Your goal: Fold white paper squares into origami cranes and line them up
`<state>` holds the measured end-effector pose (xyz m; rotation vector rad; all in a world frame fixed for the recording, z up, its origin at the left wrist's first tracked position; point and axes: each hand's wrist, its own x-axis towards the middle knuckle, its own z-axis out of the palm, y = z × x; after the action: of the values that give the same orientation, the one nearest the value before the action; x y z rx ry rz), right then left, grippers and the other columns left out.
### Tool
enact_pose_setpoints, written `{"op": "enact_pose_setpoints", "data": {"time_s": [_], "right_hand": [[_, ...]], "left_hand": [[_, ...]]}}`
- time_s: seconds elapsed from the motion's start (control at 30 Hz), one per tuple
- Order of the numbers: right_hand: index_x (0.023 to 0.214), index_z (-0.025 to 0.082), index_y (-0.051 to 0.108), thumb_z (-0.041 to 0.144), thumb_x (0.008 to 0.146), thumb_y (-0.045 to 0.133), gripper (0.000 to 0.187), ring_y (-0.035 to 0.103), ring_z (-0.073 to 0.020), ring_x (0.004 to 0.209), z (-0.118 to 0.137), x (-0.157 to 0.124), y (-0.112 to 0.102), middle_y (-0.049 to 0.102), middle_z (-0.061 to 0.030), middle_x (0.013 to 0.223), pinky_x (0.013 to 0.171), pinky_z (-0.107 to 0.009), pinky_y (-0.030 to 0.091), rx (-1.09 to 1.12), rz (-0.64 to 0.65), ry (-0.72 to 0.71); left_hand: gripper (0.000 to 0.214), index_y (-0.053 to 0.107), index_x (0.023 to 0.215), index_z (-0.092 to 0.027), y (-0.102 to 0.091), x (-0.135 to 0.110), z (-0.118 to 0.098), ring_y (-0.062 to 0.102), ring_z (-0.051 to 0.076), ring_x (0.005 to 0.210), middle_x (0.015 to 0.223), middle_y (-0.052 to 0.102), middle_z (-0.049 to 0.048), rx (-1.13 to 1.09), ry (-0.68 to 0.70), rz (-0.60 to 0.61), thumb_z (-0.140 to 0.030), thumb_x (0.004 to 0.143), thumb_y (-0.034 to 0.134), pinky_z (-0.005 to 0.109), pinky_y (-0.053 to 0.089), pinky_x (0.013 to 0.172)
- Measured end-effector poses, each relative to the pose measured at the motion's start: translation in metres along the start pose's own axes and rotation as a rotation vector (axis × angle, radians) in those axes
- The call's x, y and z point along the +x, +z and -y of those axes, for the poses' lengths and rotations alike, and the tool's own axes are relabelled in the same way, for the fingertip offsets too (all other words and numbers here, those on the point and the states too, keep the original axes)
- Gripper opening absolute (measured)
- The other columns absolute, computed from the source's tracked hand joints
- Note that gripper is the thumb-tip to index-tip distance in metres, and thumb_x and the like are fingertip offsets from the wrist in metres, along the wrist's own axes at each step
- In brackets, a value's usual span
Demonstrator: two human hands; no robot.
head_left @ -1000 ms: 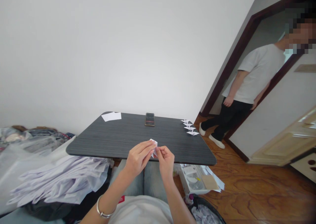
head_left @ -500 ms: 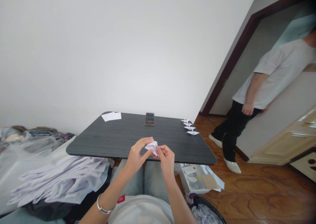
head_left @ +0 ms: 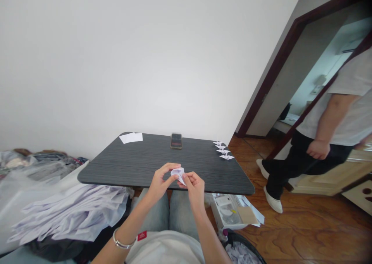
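Note:
A small piece of folded white paper (head_left: 178,174) is held between my two hands, just above the table's near edge. My left hand (head_left: 162,180) pinches its left side between thumb and fingers. My right hand (head_left: 194,184) grips the lower right corner, thumb on top. Several folded paper cranes (head_left: 223,151) stand in a row at the table's right side. White paper sheets (head_left: 131,137) lie at the far left corner of the dark table (head_left: 139,159).
A phone (head_left: 176,140) rests at the table's back. On the left lies a pile of white cloth (head_left: 72,213). Below right are an open box (head_left: 228,211) and a black bin (head_left: 244,250) of crumpled paper. A person (head_left: 328,128) walks by the doorway.
The folded paper has turned and its upper flap now bulges open in my fingers. My hands stay in nearly the same place. The person at right has stepped closer and further right.

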<state>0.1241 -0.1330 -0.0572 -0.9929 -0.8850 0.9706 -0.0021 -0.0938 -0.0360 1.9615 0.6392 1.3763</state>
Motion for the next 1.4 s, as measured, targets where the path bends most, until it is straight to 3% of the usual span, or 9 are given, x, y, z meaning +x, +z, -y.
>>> {"op": "enact_pose_setpoints", "data": {"time_s": [0.3, 0.77, 0.93, 1.17, 1.4], "right_hand": [[0.069, 0.016, 0.058, 0.039, 0.067, 0.064, 0.024, 0.063, -0.0157, 0.051, 0.002, -0.004, 0.002, 0.067, -0.0009, 0.059, 0.05, -0.026, 0.051, 0.017, 0.045, 0.004], [0.087, 0.014, 0.065, 0.035, 0.058, 0.072, 0.036, 0.067, -0.0205, 0.065, 0.003, -0.006, 0.007, 0.071, -0.0077, 0.075, 0.05, -0.025, 0.053, 0.077, 0.149, 0.071], [0.086, 0.013, 0.065, 0.033, 0.061, 0.071, 0.033, 0.067, -0.0188, 0.06, 0.0, -0.003, 0.003, 0.071, -0.0081, 0.071, 0.047, -0.022, 0.051, 0.071, 0.111, 0.105], [0.084, 0.012, 0.066, 0.032, 0.058, 0.073, 0.033, 0.066, -0.017, 0.056, -0.002, 0.0, 0.001, 0.07, -0.0064, 0.063, 0.047, -0.02, 0.051, 0.118, 0.09, 0.169], [0.083, 0.012, 0.066, 0.032, 0.057, 0.073, 0.034, 0.067, -0.0179, 0.058, 0.0, -0.001, 0.001, 0.071, -0.0085, 0.07, 0.046, -0.019, 0.05, 0.126, 0.116, 0.214]], "left_hand": [[0.019, 0.061, 0.092, -0.016, 0.002, 0.0, 0.002, 0.058, 0.018, 0.084, 0.089, 0.062, 0.0077, 0.112, 0.021, -0.03, -0.025, 0.076, 0.056, 0.031, 0.045, 0.074], [0.011, 0.061, 0.082, -0.016, 0.003, 0.0, 0.006, 0.057, 0.016, 0.076, 0.082, 0.062, 0.0047, 0.256, 0.045, -0.203, -0.024, 0.073, 0.06, 0.027, 0.045, 0.068], [0.016, 0.061, 0.086, -0.016, 0.001, -0.001, 0.007, 0.058, 0.017, 0.08, 0.085, 0.063, 0.0058, 0.263, 0.069, -0.166, -0.025, 0.073, 0.061, 0.028, 0.046, 0.07], [0.035, 0.059, 0.106, -0.019, -0.011, -0.003, 0.016, 0.056, 0.022, 0.099, 0.106, 0.062, 0.0107, 0.158, 0.098, 0.033, -0.029, 0.073, 0.061, 0.037, 0.043, 0.085], [0.026, 0.064, 0.1, -0.021, -0.011, -0.002, 0.019, 0.057, 0.022, 0.096, 0.103, 0.065, 0.0086, 0.034, 0.071, 0.005, -0.026, 0.076, 0.057, 0.035, 0.044, 0.083]]}}
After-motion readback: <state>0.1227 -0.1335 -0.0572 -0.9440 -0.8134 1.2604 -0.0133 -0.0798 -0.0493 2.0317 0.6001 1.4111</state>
